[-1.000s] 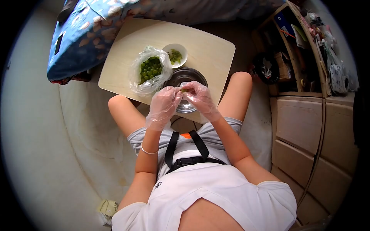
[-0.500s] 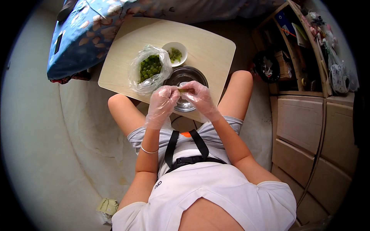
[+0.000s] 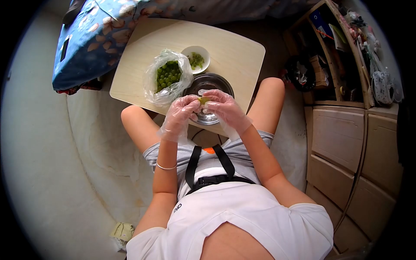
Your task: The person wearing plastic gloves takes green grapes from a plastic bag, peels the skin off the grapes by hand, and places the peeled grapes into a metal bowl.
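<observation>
Both hands wear clear plastic gloves and meet over the near part of a steel bowl (image 3: 225, 88). Between their fingertips is a small yellow-green grape (image 3: 203, 100), partly covered by the fingers. My left hand (image 3: 182, 113) pinches it from the left. From the right, my right hand (image 3: 222, 108) has its fingers closed on the same grape. Left of the steel bowl, an open clear plastic bag (image 3: 151, 89) holds many round green grapes (image 3: 168, 77). Behind the steel bowl stands a white bowl (image 3: 205, 54) with green scraps (image 3: 196, 60), apparently skins.
The cream table (image 3: 234, 52) has rounded corners and stands between my knees. At the far left is a bed with a blue floral cover (image 3: 86, 56). A wooden shelf unit (image 3: 336, 104) with drawers (image 3: 338, 130) stands on the right, a dark bin (image 3: 300, 73) beside it.
My fingers have shifted around the grape, which shows more clearly now. My left hand has turned slightly, with its fingers less bunched. The bag and bowls stay in place.
</observation>
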Motion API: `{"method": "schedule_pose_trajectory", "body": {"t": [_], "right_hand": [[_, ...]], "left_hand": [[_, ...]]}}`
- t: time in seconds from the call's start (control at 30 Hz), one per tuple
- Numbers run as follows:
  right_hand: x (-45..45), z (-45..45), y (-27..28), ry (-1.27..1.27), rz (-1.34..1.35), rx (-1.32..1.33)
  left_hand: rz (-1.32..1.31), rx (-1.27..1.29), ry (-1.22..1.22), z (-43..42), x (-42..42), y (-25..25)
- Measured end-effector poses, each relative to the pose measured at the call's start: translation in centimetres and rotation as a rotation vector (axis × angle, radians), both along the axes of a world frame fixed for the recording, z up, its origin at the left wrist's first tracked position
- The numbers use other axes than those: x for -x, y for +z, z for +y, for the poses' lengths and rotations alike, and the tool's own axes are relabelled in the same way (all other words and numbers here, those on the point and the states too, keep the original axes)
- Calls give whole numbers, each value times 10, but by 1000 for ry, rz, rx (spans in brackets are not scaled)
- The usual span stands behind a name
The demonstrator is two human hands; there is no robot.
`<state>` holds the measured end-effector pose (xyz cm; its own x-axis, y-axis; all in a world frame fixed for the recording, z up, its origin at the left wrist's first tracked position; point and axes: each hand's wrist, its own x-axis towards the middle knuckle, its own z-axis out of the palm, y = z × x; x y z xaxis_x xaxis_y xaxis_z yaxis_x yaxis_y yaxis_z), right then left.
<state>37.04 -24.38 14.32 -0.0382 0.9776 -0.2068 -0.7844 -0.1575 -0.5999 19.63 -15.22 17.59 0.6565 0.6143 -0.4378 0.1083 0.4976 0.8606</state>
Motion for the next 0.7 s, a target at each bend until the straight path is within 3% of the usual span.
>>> {"method": "schedule_pose_trajectory", "body": {"t": [0.03,0.1,0.23,0.4,0.7], "right_hand": [[2,1,-2,-2,2,1],[5,2,-11,-20,-267,30],[6,4,-20,-48,-259,57],[7,4,-21,-147,-44,42],[3,1,-23,-99,103,81]], "left_hand": [[43,-75,-35,0,0,-2],[105,-141,-23,-3,-2,-4],[192,-250,9,-6,-6,-2],[200,-293,17,-6,-6,-2],[158,-236,58,-2,-5,-1]]}}
